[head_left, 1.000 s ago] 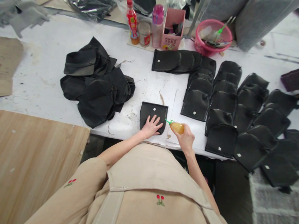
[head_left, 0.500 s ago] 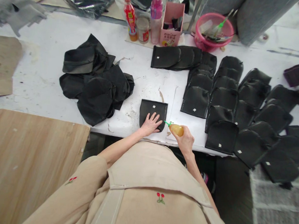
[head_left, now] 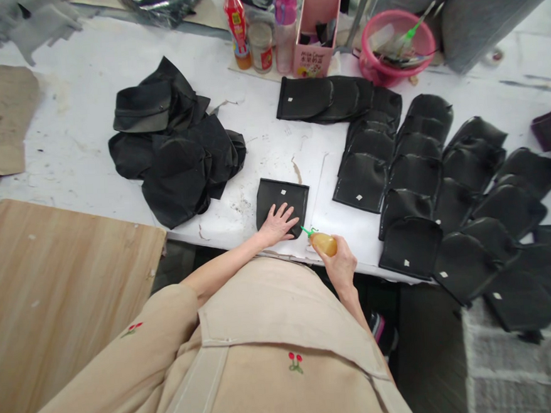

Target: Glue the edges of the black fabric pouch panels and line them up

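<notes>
Flat on the white table lies a black leather-like piece (head_left: 272,197) with a small white square near its far edge. My left hand (head_left: 277,225) rests on it with fingers spread. In my right hand (head_left: 341,261) is a glue bottle (head_left: 324,244), tilted, with yellowish contents and a thin green nozzle. The nozzle tip is at the piece's lower right edge; whether it touches I cannot tell. Rows of similar black pieces (head_left: 361,181) overlap one another to the right. A loose heap of black pieces (head_left: 174,176) lies to the left.
Along the back stand a red-capped drink bottle (head_left: 237,30), a jar (head_left: 261,47), a pink-lidded bottle (head_left: 286,32), a pink box (head_left: 315,59) and a pink basin (head_left: 374,67) of tools. A wooden board (head_left: 65,309) is at the near left. The table's front edge runs close to my body.
The glue bottle's nozzle has shifted slightly along the right edge of the black piece, towards me. My left hand stays on the piece. The whole view has tilted a little.
</notes>
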Action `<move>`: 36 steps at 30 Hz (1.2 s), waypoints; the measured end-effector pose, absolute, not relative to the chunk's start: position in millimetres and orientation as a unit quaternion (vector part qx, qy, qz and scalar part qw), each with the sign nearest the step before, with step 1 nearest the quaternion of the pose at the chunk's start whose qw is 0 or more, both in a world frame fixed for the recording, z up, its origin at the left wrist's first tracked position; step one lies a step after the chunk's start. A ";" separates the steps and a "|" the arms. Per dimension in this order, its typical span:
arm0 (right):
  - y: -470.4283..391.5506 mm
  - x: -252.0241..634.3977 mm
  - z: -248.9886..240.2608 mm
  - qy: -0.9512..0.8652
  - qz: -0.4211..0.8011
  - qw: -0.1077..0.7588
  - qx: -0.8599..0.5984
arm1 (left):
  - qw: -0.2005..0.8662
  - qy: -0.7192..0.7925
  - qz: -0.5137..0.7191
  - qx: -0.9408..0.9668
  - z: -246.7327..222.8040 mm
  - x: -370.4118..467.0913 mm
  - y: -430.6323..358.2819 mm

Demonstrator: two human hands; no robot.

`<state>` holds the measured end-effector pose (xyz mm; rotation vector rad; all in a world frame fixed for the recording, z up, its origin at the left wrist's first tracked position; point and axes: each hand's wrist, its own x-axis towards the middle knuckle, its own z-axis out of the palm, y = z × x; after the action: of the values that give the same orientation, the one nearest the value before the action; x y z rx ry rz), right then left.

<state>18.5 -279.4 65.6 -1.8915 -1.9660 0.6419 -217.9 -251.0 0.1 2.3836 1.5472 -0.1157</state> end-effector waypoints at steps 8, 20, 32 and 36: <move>-288.6 19.3 70.0 -0.687 0.241 0.154 -0.668 | 0.149 0.538 -0.041 0.829 2.6 -217.6 -251.4; -292.1 27.4 74.1 -0.654 0.306 0.127 -0.680 | 0.157 0.538 -0.042 0.827 0.4 -218.3 -251.7; -277.9 33.2 59.9 -0.667 0.338 0.157 -0.645 | 0.161 0.544 -0.041 0.822 2.7 -218.5 -251.1; -276.2 41.3 66.7 -0.671 0.341 0.153 -0.640 | 0.162 0.546 -0.046 0.820 2.3 -218.8 -252.0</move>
<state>41.3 -276.2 66.7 -1.8363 -1.9250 0.9769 -218.8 -252.0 2.3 2.3417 1.5594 -0.1304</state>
